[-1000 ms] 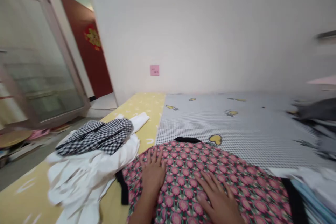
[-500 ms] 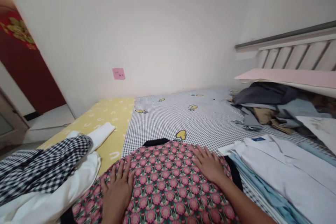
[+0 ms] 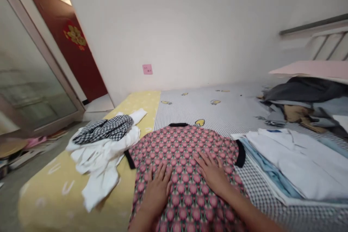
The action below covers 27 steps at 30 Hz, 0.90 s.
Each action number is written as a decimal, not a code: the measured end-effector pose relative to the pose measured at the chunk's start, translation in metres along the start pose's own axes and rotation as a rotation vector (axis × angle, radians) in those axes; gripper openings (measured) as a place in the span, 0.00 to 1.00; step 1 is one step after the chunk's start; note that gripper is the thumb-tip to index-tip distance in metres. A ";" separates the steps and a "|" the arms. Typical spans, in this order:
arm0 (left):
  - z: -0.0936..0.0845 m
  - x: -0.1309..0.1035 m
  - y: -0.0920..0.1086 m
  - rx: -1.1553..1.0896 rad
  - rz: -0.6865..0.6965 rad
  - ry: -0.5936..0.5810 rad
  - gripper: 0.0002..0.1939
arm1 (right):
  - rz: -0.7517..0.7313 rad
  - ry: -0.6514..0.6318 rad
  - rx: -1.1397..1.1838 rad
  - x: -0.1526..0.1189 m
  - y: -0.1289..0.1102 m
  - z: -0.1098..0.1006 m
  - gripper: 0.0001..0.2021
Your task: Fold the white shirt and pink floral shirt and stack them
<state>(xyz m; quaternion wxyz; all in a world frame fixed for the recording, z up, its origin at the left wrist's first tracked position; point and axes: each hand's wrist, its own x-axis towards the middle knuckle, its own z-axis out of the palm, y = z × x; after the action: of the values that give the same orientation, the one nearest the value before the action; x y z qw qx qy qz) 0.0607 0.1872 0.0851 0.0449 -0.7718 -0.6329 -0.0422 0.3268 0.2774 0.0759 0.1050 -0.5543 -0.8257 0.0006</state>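
Note:
A short-sleeved shirt [image 3: 182, 152] with a pink flower pattern, black collar and black cuffs lies spread on the bed, its collar toward the wall. My left hand [image 3: 157, 188] rests flat on the left part of its body, fingers stretched out. On the right part lies my right hand [image 3: 213, 172], palm down with fingers spread. Neither hand grips the cloth. The shirt's lower end runs out of view at the bottom.
Left of the shirt are rumpled white clothes [image 3: 100, 159] with a black-and-white checked garment [image 3: 106, 129] on top. Folded shirts, a white one [image 3: 296, 163] uppermost, lie on the right. Behind them is a pile of dark clothes [image 3: 307, 90]. A wall [image 3: 203, 43] bounds the bed's far side.
The view has swung left and shows more of the bed and floor. Both hands have slid down the shirt toward me, still flat on it. The shirt's left sleeve now lies in full view.

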 end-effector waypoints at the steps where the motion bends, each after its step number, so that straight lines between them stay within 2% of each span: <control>1: 0.004 -0.027 0.003 -0.011 0.008 0.016 0.27 | -0.032 0.003 0.014 -0.022 -0.005 0.005 0.26; 3: 0.010 -0.082 0.004 -0.022 -0.045 0.029 0.28 | -0.083 0.036 0.025 -0.068 -0.008 0.014 0.26; 4: 0.013 -0.109 0.004 -0.030 -0.114 0.015 0.27 | -0.098 0.053 0.030 -0.090 -0.006 0.019 0.27; 6: 0.019 -0.159 0.004 -0.058 -0.311 -0.038 0.26 | -0.110 0.055 0.053 -0.132 -0.001 0.028 0.26; 9: 0.034 -0.227 0.010 -0.121 -0.581 -0.138 0.26 | -0.061 -0.007 0.190 -0.191 0.007 0.041 0.24; 12: 0.052 -0.279 0.020 -0.308 -0.753 -0.251 0.27 | 0.055 -0.037 0.494 -0.238 0.019 0.049 0.26; 14: 0.060 -0.301 0.024 -0.627 -0.866 -0.244 0.29 | 0.263 -0.006 0.698 -0.260 0.033 0.051 0.28; 16: 0.061 -0.312 0.023 -0.949 -0.950 -0.175 0.31 | 0.587 0.084 0.838 -0.271 0.051 0.050 0.29; 18: 0.052 -0.310 0.020 -1.116 -0.976 -0.123 0.34 | 0.918 0.124 0.965 -0.274 0.064 0.049 0.33; 19: 0.045 -0.304 0.019 -1.156 -0.975 -0.112 0.35 | 1.037 0.082 1.046 -0.273 0.067 0.048 0.36; 20: 0.037 -0.297 0.018 -1.197 -0.973 -0.102 0.35 | 1.112 -0.016 1.141 -0.272 0.068 0.047 0.39; 21: 0.029 -0.287 0.018 -1.274 -0.980 -0.079 0.34 | 1.143 -0.158 1.236 -0.271 0.066 0.046 0.39; 23: 0.013 -0.267 0.020 -1.505 -1.018 -0.004 0.33 | 1.113 -0.434 1.395 -0.268 0.058 0.044 0.40; 24: 0.006 -0.257 0.021 -1.617 -1.047 0.041 0.32 | 1.079 -0.516 1.458 -0.267 0.052 0.042 0.41; 25: 0.001 -0.249 0.023 -1.706 -1.074 0.082 0.32 | 1.054 -0.542 1.506 -0.266 0.047 0.040 0.41; 27: -0.008 -0.237 0.024 -1.809 -1.114 0.136 0.29 | 1.028 -0.459 1.572 -0.264 0.041 0.033 0.38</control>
<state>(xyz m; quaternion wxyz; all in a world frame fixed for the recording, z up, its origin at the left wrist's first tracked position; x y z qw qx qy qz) 0.0378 -0.0494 0.0635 -0.5355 -0.1157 -0.6264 -0.5545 0.4546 0.0551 -0.0066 0.2687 -0.6058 -0.2465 0.7072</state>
